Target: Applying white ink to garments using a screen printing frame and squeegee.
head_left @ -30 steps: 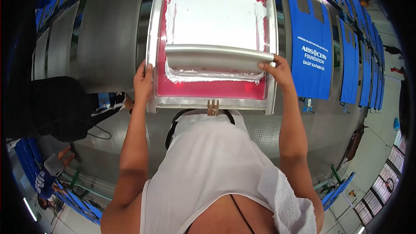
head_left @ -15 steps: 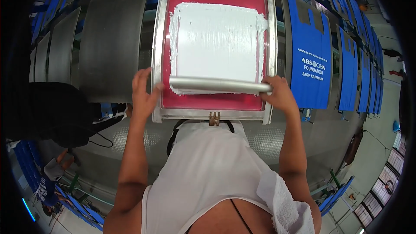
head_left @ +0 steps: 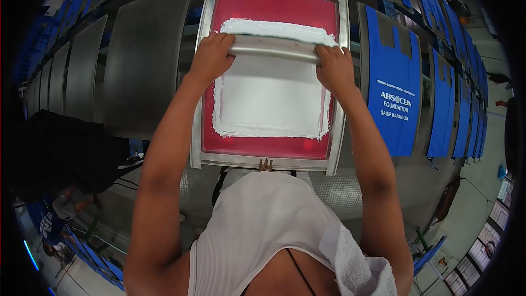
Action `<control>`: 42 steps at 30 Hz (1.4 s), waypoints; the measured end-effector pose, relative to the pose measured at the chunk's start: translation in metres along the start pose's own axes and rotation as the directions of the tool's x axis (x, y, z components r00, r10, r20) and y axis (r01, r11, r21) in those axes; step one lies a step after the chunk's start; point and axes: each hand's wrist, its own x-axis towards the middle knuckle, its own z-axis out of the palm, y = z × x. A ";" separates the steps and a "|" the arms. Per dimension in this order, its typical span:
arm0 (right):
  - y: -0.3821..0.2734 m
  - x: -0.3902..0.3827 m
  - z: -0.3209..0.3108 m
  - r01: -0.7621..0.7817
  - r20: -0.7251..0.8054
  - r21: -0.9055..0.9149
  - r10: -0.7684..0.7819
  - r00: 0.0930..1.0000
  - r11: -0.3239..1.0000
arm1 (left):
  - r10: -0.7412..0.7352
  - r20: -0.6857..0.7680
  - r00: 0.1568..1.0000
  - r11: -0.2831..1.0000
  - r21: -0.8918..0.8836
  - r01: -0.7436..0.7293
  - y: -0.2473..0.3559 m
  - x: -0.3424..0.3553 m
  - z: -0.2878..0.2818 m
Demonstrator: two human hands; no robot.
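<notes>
A screen-printing frame (head_left: 342,16) with a silver metal border lies in front of me, its mesh pinkish red (head_left: 274,3). White ink (head_left: 271,101) covers a large rectangle of the mesh, thicker along its edges. Across the far part of this ink lies a squeegee (head_left: 274,49) with a rounded silver handle. My left hand (head_left: 215,57) is wrapped round its left end and my right hand (head_left: 335,68) round its right end. The squeegee's lower blade is mostly hidden beneath the handle.
Bare dark boards (head_left: 145,57) stand in a row to the left. Boards on the right carry blue bag-shaped fabric pieces (head_left: 394,87), the nearest with white print. A metal bracket (head_left: 266,165) sits on the frame's near edge. Black cloth (head_left: 66,153) hangs at left; another person is partly visible beyond.
The squeegee has moved from the near end of the ink to the far end. My left hand, off the squeegee before, now grips its left end. My right hand has moved forward with it.
</notes>
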 end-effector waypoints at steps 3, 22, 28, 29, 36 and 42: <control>-0.008 -0.009 0.037 0.024 0.084 -0.059 -0.019 0.996 0.998 | -0.024 0.050 0.998 0.997 0.075 0.020 -0.011 -0.017 0.037; -0.086 -0.166 -0.054 -0.200 0.524 0.179 0.078 0.848 0.963 | -0.168 0.287 0.943 0.979 -0.060 0.193 0.106 -0.190 -0.014; -0.050 -0.108 -0.013 -0.130 0.348 0.092 0.091 0.933 0.987 | -0.215 0.204 0.955 0.975 -0.015 0.222 0.066 -0.112 -0.003; -0.039 -0.076 -0.011 -0.135 0.371 0.052 0.106 0.923 0.989 | -0.272 0.236 0.933 0.962 0.059 0.266 0.053 -0.076 -0.005; 0.030 0.072 -0.006 -0.094 0.376 -0.019 0.094 0.922 0.995 | -0.262 0.291 0.920 0.964 0.132 0.232 -0.015 0.070 -0.013; -0.048 -0.071 -0.061 -0.119 0.631 0.065 0.051 0.774 0.991 | -0.282 0.479 0.831 0.954 0.047 0.297 0.052 -0.090 -0.038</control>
